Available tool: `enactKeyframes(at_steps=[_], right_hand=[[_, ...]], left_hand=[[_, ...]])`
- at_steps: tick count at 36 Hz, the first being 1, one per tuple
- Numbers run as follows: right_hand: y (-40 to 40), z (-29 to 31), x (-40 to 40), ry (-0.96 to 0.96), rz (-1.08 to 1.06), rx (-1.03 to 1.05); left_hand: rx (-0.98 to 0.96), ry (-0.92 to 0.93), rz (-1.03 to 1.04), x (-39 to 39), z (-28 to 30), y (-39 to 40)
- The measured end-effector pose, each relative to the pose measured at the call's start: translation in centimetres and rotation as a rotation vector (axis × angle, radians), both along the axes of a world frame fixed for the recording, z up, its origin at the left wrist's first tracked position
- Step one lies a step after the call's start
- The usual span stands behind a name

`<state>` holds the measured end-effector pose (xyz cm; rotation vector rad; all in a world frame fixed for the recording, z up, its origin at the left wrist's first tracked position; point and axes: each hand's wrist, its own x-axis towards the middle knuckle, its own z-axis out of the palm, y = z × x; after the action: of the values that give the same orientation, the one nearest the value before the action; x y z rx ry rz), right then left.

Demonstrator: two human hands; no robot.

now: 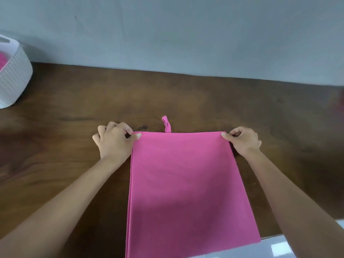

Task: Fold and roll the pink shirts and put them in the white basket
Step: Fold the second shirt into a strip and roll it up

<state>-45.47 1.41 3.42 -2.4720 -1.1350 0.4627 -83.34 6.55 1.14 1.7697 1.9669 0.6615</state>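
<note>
On table (74,138) | left hand (113,141), right hand (243,139) pinch pink shirt (186,183) corners

Both bare forearms reach forward from bottom corners, converging toward far edge of pink shirt (186,183).

Left hand (113,140) at shirt's far-left corner: knuckles up, fingers curled under, thumb (136,135) pressed flat on top of corner, pinching fabric. Wrist straight, forearm running alongside shirt's left edge.

Right hand (243,139) at shirt's far-right corner: mirrored pose, fingers curled, thumb tip on corner, pinching fabric. Forearm angled in from lower right, alongside shirt's right edge.

Hands level with each other, one at each far corner.
</note>
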Motion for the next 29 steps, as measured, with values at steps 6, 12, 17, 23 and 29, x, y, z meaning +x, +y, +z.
enactKeyframes(at_steps=[6,12,17,23,29], right_hand=[[4.1,0.1,0.5,0.004,0.004,0.009],[8.9,0.2,1.2,-0.005,0.031,0.015],[13.2,0.1,1.9,-0.025,0.044,0.01],[18.3,-0.1,3.0,-0.066,0.088,0.012],[22.8,-0.7,4.0,-0.093,0.091,0.029]], left_hand=[[-0.055,0.007,0.056,1.3,0.2,4.1],[-0.125,0.032,0.13,2.9,0.7,8.4],[-0.163,0.036,0.178,4.1,1.0,12.1],[-0.176,0.028,0.222,5.5,1.2,16.7],[-0.207,0.038,0.279,6.8,1.2,21.2]])
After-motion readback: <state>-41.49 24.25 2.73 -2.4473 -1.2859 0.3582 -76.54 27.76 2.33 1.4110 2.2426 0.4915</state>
